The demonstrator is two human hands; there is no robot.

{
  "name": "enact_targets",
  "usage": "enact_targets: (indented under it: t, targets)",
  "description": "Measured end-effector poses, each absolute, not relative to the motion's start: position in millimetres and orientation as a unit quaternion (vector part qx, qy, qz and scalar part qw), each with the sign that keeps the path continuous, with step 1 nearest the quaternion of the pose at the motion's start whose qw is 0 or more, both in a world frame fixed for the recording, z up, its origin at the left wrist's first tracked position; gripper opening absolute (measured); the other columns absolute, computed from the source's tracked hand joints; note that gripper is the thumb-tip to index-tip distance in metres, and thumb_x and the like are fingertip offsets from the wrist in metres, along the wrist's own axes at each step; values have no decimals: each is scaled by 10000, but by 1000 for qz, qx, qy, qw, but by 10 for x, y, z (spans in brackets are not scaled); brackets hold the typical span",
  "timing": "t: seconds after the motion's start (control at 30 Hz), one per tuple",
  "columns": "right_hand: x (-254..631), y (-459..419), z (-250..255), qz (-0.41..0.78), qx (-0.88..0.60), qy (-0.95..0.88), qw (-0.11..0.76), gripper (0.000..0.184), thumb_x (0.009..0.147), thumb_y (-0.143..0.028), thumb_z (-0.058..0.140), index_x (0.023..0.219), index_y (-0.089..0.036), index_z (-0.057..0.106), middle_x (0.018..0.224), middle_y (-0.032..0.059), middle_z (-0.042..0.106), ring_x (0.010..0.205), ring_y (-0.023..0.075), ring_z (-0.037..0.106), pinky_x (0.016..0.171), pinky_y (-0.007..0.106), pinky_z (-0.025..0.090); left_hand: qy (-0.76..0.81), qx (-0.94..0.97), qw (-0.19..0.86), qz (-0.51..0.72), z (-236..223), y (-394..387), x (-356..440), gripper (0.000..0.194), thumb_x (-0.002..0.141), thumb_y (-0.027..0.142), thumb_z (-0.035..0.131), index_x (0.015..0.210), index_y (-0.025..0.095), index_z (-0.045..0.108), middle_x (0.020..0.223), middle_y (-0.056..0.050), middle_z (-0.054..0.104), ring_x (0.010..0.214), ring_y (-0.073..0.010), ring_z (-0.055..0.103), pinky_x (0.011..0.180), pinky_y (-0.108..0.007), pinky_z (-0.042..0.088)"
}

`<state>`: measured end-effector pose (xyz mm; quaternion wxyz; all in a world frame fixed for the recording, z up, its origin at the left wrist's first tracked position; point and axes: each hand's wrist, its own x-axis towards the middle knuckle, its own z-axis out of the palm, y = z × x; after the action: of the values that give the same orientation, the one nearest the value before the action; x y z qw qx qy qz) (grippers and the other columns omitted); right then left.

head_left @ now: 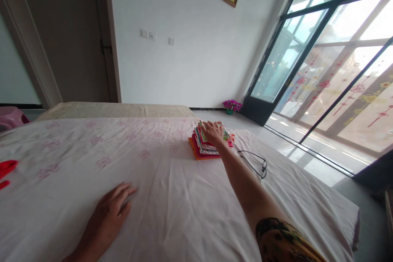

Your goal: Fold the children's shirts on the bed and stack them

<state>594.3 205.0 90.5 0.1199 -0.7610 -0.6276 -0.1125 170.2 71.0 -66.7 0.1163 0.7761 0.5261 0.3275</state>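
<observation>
My right hand [214, 132] reaches forward and rests on top of a stack of folded cloths [206, 150]. Its fingers lie apart over the uppermost cloth, which has a green, white and red pattern. Below it are red, white and pink layers, with an orange one at the bottom. My left hand [109, 211] lies on the pale bedsheet [172, 208] nearer to me, fingers loosely extended and holding nothing. Black-framed eyeglasses [263, 168] lie on the sheet just right of the stack, beside my right forearm.
A bright red item [6, 170] lies at the sheet's left edge, partly out of view. Beyond the far edge is a beige covered surface [123, 110]. Potted purple flowers [232, 105] stand on the floor near the glass door [288, 65]. A pink stool [12, 117] is at far left.
</observation>
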Motion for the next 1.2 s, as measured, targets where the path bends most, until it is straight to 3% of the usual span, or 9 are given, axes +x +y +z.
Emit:
enact_targets:
  t: [0.37, 0.43, 0.6, 0.77, 0.93, 1.1, 1.2]
  targets:
    - [5949, 2025, 1188, -62, -741, -667, 44, 486, 1012, -505, 292, 1444, -361, 461, 1463, 99, 483, 1327, 340, 395, 1084, 629, 243, 525, 778, 117, 326, -576, 662, 1734, 373, 844, 283, 484, 1119, 242, 733, 1279, -63, 674, 1215, -235, 607, 1102, -429, 454]
    - [5965, 2026, 1274, -69, -742, -665, 47, 467, 1018, -479, 291, 1418, -346, 492, 1428, 108, 511, 1330, 341, 394, 1084, 622, 249, 524, 778, 120, 325, -566, 653, 1731, 371, 843, 276, 488, 1120, 239, 731, 1284, -66, 672, 1215, -232, 607, 1105, -427, 451]
    - [5993, 2014, 1235, -84, -759, -642, 73, 505, 1018, -534, 218, 1418, -379, 482, 1469, 91, 466, 1357, 395, 341, 1042, 729, 208, 520, 778, 124, 330, -548, 649, 1730, 361, 846, 268, 493, 1117, 254, 731, 1280, -59, 671, 1210, -228, 611, 1103, -418, 451]
    - [5987, 1982, 1116, -61, -745, -661, 66, 482, 1032, -466, 250, 1451, -352, 459, 1493, 109, 437, 1388, 358, 305, 1077, 699, 200, 522, 778, 135, 321, -505, 650, 1748, 375, 853, 246, 470, 1129, 236, 723, 1286, -67, 662, 1213, -221, 606, 1104, -413, 444]
    - [5924, 1953, 1333, -53, -741, -666, 64, 412, 1023, -375, 360, 1392, -297, 525, 1442, 120, 498, 1332, 303, 398, 1100, 561, 279, 524, 781, 135, 310, -459, 645, 1754, 387, 864, 254, 447, 1138, 220, 718, 1298, -79, 653, 1229, -220, 598, 1111, -416, 435]
    - [5371, 1628, 1249, -131, -718, -628, 272, 477, 1046, -377, 235, 1418, -231, 494, 1484, 90, 480, 1393, 252, 347, 1156, 439, 228, 522, 777, 136, 324, -504, 660, 1742, 368, 869, 280, 455, 1113, 216, 723, 1280, -82, 671, 1220, -225, 608, 1105, -417, 443]
    - [4852, 1315, 853, -37, -629, -736, 248, 427, 1020, -397, 348, 1374, -260, 546, 1410, 64, 559, 1310, 227, 462, 1120, 376, 301, 515, 770, 140, 350, -565, 685, 1728, 362, 880, 306, 452, 1123, 229, 709, 1249, -67, 693, 1194, -219, 628, 1075, -396, 476]
